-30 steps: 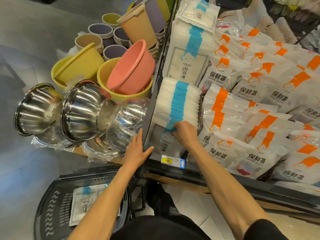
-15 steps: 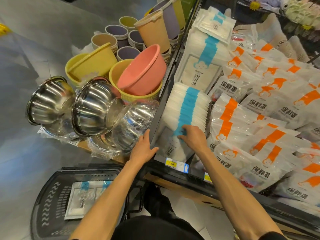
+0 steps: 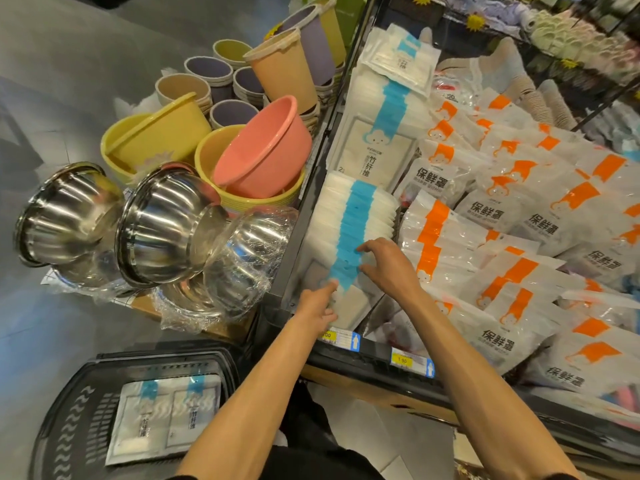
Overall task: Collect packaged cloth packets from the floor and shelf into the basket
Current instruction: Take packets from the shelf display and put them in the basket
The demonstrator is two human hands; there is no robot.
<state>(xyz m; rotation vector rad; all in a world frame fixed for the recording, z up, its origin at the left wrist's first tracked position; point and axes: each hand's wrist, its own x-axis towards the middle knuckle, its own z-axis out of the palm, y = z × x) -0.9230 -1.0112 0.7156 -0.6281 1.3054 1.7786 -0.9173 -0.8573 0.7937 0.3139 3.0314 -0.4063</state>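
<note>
Basket (image 3: 79, 420) near end off-frame

The cloth packets (image 3: 372, 157) at the left edge of the shelf (image 3: 374, 362) carried the characters 竹纤维, and both flat packets (image 3: 145, 424) in the basket (image 3: 74, 431) showed the same. The orange-striped bags (image 3: 491, 341) read 保鲜罩. On the shelf's front edge a yellow price tag (image 3: 401, 360) said 1.90.

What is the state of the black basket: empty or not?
Not empty: two blue-striped cloth packets lie flat side by side in the basket.
</note>
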